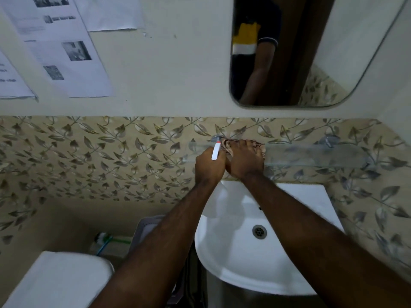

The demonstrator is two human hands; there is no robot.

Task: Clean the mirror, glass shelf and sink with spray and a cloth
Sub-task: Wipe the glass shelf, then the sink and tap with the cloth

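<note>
My left hand (209, 166) grips a white spray bottle (216, 152) with an orange tip, held at the left end of the glass shelf (311, 153). My right hand (245, 160) presses a brown patterned cloth (229, 144) flat onto the shelf, right beside the bottle. The cloth is mostly hidden under the fingers. The mirror (333, 52) hangs on the wall above the shelf and reflects a person's arm and dark shirt. The white sink (233, 252) with its metal drain (259, 231) lies below my forearms.
A white toilet tank lid (57, 278) sits at the lower left. A toilet brush (104, 238) and a grey bin (144, 230) stand between the toilet and the sink. Printed papers (62, 47) hang on the wall at the upper left. Leaf-patterned tiles (89, 156) cover the lower wall.
</note>
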